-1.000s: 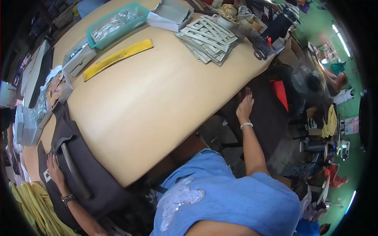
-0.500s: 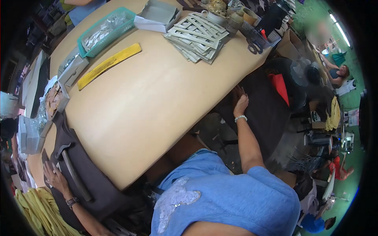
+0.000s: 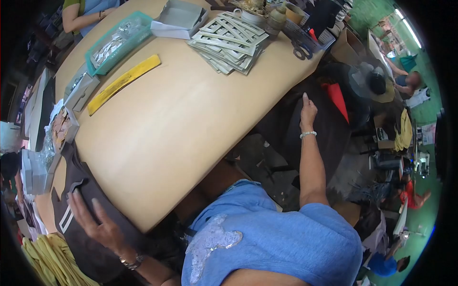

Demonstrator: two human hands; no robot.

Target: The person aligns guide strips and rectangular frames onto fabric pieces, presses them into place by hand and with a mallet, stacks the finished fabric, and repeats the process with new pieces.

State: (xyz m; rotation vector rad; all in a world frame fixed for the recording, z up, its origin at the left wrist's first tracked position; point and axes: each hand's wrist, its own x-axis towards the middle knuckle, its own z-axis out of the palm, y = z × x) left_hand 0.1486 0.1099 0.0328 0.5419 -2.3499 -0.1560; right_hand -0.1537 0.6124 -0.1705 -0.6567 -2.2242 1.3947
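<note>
My left hand (image 3: pixel 101 229), with a metal watch on its wrist, is open with fingers extended over a hammer (image 3: pixel 78 183). The hammer's head shows beyond the fingertips; its handle is hidden by the hand. Under them lies dark brown sheet material (image 3: pixel 90 178), draped over the table's left end. A small white rectangular frame (image 3: pixel 67 219) rests on that material beside my fingers. My right hand (image 3: pixel 309 113), wearing a pale bead bracelet, is closed on a second dark sheet (image 3: pixel 329 138) beside the table's right edge, thumb on top.
On the tan tabletop (image 3: pixel 171 119) lie a yellow strip (image 3: pixel 125 83), a teal basket (image 3: pixel 119 43), a grey-lined box (image 3: pixel 179 19) and a stack of pale frames (image 3: pixel 229 43). Scissors (image 3: pixel 302 49) stand near the far right edge. Yellow cloth (image 3: pixel 52 260) hangs at lower left. Other people work around.
My left hand has moved right, off the white frame and over the hammer, uncovering the frame. My right hand has shifted up and right, pulling at the dark sheet.
</note>
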